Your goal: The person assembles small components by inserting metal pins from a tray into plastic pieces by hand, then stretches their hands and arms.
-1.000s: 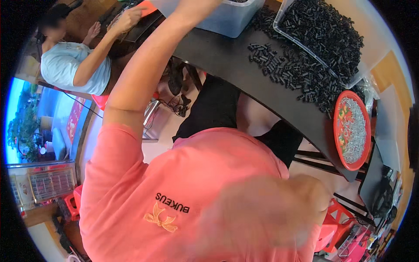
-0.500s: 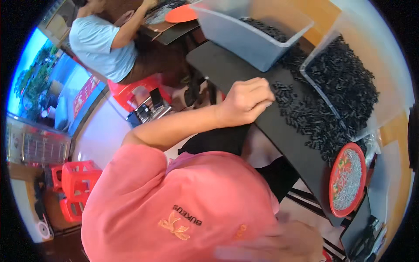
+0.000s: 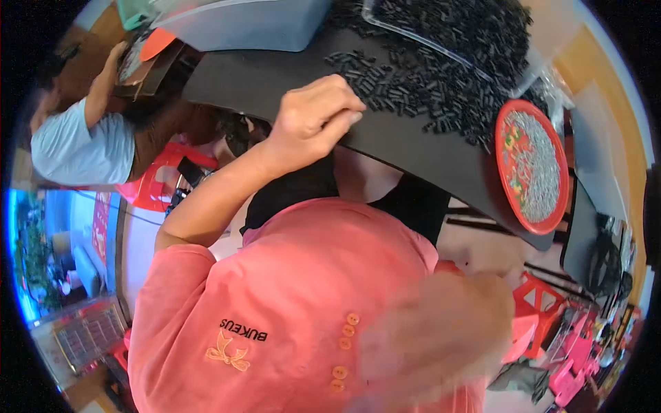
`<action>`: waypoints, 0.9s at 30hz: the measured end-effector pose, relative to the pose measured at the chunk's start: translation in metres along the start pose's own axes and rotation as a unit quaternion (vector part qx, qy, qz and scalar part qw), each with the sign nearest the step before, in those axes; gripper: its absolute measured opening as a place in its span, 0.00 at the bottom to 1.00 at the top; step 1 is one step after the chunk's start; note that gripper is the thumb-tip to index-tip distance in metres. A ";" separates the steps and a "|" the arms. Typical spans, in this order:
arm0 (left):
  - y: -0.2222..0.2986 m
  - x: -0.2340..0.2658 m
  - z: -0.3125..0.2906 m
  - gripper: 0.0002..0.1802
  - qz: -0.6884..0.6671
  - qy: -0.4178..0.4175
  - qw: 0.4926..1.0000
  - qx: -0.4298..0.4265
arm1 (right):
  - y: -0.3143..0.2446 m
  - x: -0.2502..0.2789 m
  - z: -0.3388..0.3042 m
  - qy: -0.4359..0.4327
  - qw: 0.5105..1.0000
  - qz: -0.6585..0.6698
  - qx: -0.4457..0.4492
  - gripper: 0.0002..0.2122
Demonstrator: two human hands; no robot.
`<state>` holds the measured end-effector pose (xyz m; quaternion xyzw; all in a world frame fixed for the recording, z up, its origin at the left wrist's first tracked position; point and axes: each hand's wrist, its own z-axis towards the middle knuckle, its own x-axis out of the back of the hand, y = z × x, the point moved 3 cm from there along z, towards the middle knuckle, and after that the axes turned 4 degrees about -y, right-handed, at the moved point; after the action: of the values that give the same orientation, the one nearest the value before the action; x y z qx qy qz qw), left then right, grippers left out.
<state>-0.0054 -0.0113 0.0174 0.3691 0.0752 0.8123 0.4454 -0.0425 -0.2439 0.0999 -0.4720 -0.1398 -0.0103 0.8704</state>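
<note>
My left hand (image 3: 313, 120) is closed, thumb pressed to the curled fingers, just over the front edge of the dark table (image 3: 268, 82). Whatever it pinches, if anything, is hidden. Beyond its fingertips lie many short black tubes (image 3: 392, 86), spread loose across the tabletop. A red plate (image 3: 505, 180) with a coloured pattern holds a heap of small silvery pieces, too small to name, at the table's right end. My right hand (image 3: 441, 337) is smeared by motion in front of my pink shirt, at the lower right; its fingers cannot be made out.
A translucent bin (image 3: 241, 27) stands at the far left of the table. Another clear bin (image 3: 427, 45), full of black tubes, lies behind the loose ones. A person in a light blue shirt (image 3: 89, 141) sits at the left. Red stools (image 3: 533, 299) stand at lower right.
The whole view has turned, so the table and plate appear higher and the other person further left. My left hand stays closed by the table edge. My right hand remains blurred near my shirt.
</note>
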 end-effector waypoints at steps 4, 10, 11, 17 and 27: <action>0.002 -0.001 0.005 0.06 0.009 -0.026 1.000 0.007 | 0.096 -0.005 -0.083 0.217 0.902 -0.073 -0.367 0.11; 0.019 -0.019 0.013 0.08 -0.020 -0.058 0.998 -0.033 | 0.229 -0.029 -0.268 0.329 0.503 -0.258 -0.756 0.42; 0.023 -0.027 0.015 0.09 -0.029 -0.076 0.995 -0.049 | 0.235 -0.018 -0.266 0.329 0.503 -0.256 -0.757 0.42; 0.069 -0.067 0.032 0.13 -0.084 -0.167 0.968 -0.166 | 0.298 0.022 -0.311 0.304 0.486 -0.547 -0.610 0.27; 0.077 -0.062 0.013 0.14 -0.053 -0.279 0.948 -0.142 | 0.374 0.050 -0.338 0.148 0.553 -0.441 -0.691 0.28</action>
<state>-0.0279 -0.1081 0.0280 0.5092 -0.1490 0.6543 0.5389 0.1408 -0.3098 -0.3675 -0.7998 -0.1493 -0.5556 0.1712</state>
